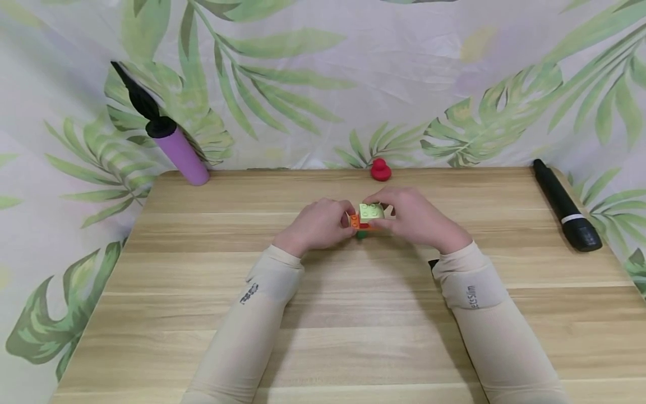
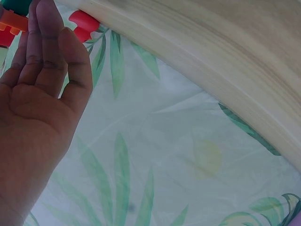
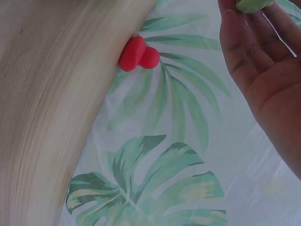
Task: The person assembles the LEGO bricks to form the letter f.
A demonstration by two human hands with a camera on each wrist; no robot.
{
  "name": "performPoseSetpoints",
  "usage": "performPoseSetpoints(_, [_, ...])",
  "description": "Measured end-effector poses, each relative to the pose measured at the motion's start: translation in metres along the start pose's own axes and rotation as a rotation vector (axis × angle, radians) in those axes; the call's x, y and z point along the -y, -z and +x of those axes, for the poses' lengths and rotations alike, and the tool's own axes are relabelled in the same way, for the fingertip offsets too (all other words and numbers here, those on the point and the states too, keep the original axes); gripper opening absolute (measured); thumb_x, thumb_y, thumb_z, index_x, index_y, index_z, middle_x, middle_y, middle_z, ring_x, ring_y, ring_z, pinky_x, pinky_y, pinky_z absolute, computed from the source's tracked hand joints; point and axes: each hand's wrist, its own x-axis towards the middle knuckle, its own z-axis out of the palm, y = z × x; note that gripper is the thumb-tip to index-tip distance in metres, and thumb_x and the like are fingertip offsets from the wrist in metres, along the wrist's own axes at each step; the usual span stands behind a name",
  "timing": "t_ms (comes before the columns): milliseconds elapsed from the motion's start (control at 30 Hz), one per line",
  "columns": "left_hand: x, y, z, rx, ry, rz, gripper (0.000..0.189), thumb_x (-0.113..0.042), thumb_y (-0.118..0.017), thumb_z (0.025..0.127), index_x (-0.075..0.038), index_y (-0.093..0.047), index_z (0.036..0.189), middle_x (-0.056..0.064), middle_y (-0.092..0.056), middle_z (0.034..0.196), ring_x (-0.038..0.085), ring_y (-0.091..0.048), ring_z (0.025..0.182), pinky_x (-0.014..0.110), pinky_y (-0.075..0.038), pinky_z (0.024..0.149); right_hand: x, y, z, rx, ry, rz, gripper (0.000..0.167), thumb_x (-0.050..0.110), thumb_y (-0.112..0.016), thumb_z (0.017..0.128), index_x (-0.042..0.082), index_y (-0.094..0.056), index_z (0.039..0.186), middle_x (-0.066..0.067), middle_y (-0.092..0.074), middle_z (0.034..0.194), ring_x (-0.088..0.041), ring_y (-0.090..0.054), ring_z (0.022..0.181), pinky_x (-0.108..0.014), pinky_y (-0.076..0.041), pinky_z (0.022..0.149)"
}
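Over the middle of the table, a small stack of toy building bricks sits between both hands. My left hand [image 1: 323,225] pinches the orange brick [image 1: 355,221] on the stack's left side. On the right, my right hand [image 1: 411,216] grips the light green brick [image 1: 371,211] on top, thumb in front and fingers behind. A dark green brick [image 1: 361,234] shows at the bottom, with a bit of red between. In the left wrist view the orange brick [image 2: 14,21] lies by the fingertips; the right wrist view catches only the edge of the light green brick [image 3: 254,4].
A small red duck-like toy [image 1: 381,170] stands at the table's back edge, beyond the hands. A purple hand pump [image 1: 181,151] with a black top is at the back left. At the right lies a black microphone [image 1: 565,207]. A small black object [image 1: 433,264] peeks out beside the right sleeve.
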Motion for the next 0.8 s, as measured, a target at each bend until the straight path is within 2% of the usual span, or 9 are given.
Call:
performPoseSetpoints(433, [-0.001,0.001,0.0,-0.001,0.007,0.008,0.034,-0.025,-0.072,0.098,-0.008,-0.07,0.127,0.0,-0.075,0.098,0.017,-0.067,0.087,0.036,-0.057,0.077,0.001,-0.001,0.0,-0.017,-0.001,0.002,0.036,0.02,-0.085,0.092,0.011,-0.076,0.125,-0.001,-0.077,0.114,-0.018,-0.069,0.101,-0.042,-0.056,0.093])
performPoseSetpoints(600, [0.001,0.002,-0.001,0.005,0.003,-0.005,0.037,-0.028,-0.072,0.098,-0.009,-0.069,0.129,0.002,-0.076,0.103,0.018,-0.069,0.093,0.038,-0.057,0.083,0.001,-0.001,0.0,-0.017,0.006,0.002,0.036,0.02,-0.085,0.092,0.011,-0.076,0.125,-0.002,-0.077,0.115,-0.019,-0.069,0.102,-0.044,-0.056,0.094])
performPoseSetpoints(733, [0.002,0.007,-0.005,-0.027,0.021,-0.05,0.038,-0.03,-0.074,0.096,-0.014,-0.069,0.13,0.001,-0.073,0.111,0.018,-0.067,0.096,0.038,-0.056,0.086,-0.001,-0.001,0.0,-0.014,0.007,-0.005,0.036,0.021,-0.085,0.092,0.011,-0.076,0.125,-0.002,-0.077,0.115,-0.019,-0.07,0.103,-0.044,-0.056,0.094])
performPoseSetpoints(800, [0.002,0.01,-0.006,-0.057,0.016,-0.092,0.036,-0.028,-0.075,0.096,-0.014,-0.07,0.129,0.003,-0.073,0.114,0.019,-0.067,0.092,0.038,-0.055,0.084,-0.001,-0.002,0.0,-0.015,0.006,-0.013,0.035,0.02,-0.085,0.092,0.011,-0.076,0.125,-0.001,-0.077,0.114,-0.019,-0.07,0.102,-0.043,-0.056,0.093])
